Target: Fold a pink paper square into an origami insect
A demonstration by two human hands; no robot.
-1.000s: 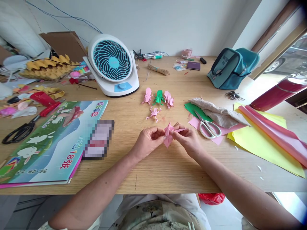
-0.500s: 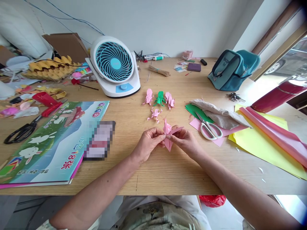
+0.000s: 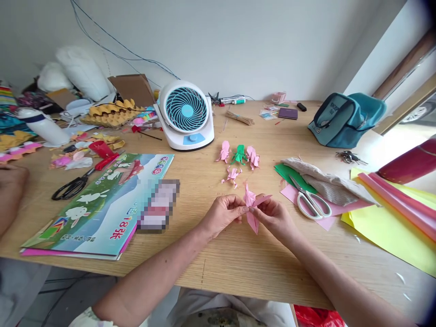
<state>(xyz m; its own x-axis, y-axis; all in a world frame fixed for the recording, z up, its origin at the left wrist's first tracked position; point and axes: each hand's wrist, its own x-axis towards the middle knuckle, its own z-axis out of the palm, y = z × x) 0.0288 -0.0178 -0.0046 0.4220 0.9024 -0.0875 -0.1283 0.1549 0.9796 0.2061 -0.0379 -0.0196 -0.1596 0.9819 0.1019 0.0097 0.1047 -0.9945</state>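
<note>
Between my two hands is a pink folded paper piece (image 3: 252, 222) with several pointed flaps, held just above the table. My left hand (image 3: 226, 213) pinches its left side, thumb and fingers closed near the middle fold. From the other side my right hand (image 3: 273, 215) grips it, and one narrow flap sticks out over those fingers. Just beyond the hands lie finished-looking origami figures: a green one (image 3: 239, 155), a pink one (image 3: 224, 151) to its left, another pink one (image 3: 252, 156) to its right, and a smaller pink one (image 3: 232, 175) nearer me.
White-handled scissors (image 3: 311, 202) rest on pink and green paper beside a grey cloth (image 3: 320, 177). Yellow sheets (image 3: 381, 231) lie at right, a paper pad (image 3: 102, 209) and a pixelated flat object (image 3: 159, 206) at left. A fan (image 3: 186, 113) stands behind. Another person's arm (image 3: 10, 195) rests far left.
The view has swung left and tilted up, so everything sits further right and lower; another person's arm now shows at far left. Both hands keep their hold on the pink paper.
</note>
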